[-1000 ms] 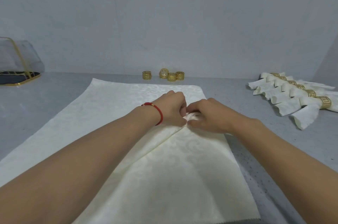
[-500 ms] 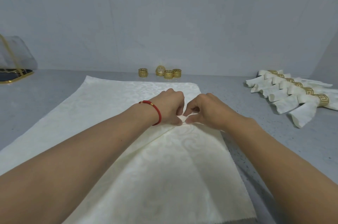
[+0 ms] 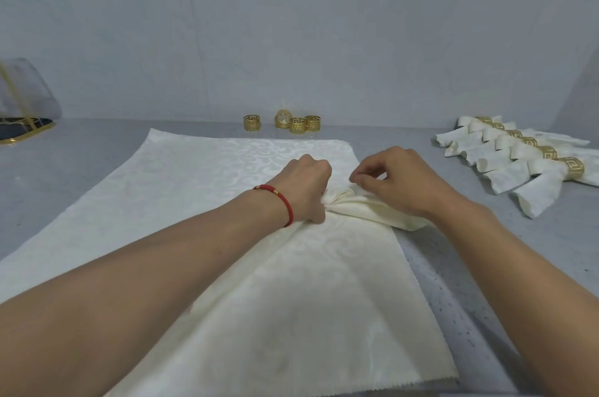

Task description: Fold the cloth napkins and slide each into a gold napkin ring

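napkin (image 3: 259, 189), cream and patterned, spread flat over the grey worktop (image 3: 81, 176) and now gathered at its middle. half a second back, pinched by both hands at one point near the right edge; now drawn into a bunched ridge (image 3: 372, 207) running out to the right, lifted a little off the flat part. judged as the gathering step well begun, with the ring stage not yet reached.

left hand (image 3: 306, 190), red cord at the wrist, curled tight on the bunched centre and pressing it down. right hand (image 3: 397, 179) over the ridge, thumb and forefinger brought close together near the fold; whether pinching cloth or just released, cannot tell.

four loose gold rings (image 3: 293, 122) standing at the back edge by the wall, well apart from the hands, each holding nothing. finished napkins (image 3: 518, 158) in a row at the right, each already inside its ring. at far left, a gold-edged tray (image 3: 22, 132) under a clear cover, contents not readable
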`<state>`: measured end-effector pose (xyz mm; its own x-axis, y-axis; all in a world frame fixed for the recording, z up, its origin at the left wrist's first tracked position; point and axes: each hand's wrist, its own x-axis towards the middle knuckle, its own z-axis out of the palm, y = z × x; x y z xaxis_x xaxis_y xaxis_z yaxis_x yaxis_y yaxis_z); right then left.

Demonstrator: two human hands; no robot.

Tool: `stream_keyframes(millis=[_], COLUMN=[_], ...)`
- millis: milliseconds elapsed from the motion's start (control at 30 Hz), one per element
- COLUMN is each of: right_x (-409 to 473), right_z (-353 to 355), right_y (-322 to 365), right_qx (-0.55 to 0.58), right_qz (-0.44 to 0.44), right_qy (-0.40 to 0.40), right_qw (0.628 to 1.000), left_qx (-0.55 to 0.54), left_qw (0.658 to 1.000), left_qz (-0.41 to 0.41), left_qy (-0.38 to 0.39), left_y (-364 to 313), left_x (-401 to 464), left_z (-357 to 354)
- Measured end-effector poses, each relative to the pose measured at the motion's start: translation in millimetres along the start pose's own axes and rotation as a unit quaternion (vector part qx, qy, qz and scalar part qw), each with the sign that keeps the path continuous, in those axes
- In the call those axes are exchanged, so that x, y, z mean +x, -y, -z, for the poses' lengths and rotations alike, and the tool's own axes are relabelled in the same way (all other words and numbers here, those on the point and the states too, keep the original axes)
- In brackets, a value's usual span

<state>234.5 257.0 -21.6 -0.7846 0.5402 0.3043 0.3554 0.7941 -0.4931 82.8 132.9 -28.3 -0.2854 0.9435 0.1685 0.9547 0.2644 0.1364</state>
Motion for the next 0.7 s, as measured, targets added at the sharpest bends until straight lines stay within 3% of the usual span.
stream_keyframes(millis=[167, 300, 567, 700], right_x=[14.4, 40.8, 143.2, 203.5], right_z=[-14.3, -42.1, -84.1, -99.1], right_y=[4.7, 12.2, 19.0, 15.1], right_qx=[-0.038, -0.028, -0.188, -0.275], right_qz=[-0.002, 0.007, -0.018, -0.035], right_qy=[-0.018, -0.034, -0.018, 0.052], right_qw=[0.999, 0.999, 0.982, 0.959], left_qx=[-0.022, -0.007, -0.008, 0.042], left_qw=[0.995, 0.98, 0.953, 0.938], left_qz=[0.072, 0.119, 0.153, 0.177], left_qy=[-0.064, -0.16, -0.261, -0.294], left_y=[44.9, 92.4, 138.9, 150.0], left_x=[-6.5, -8.1, -8.1, -6.3], left_z=[16.1, 20.6, -15.5, -17.1])
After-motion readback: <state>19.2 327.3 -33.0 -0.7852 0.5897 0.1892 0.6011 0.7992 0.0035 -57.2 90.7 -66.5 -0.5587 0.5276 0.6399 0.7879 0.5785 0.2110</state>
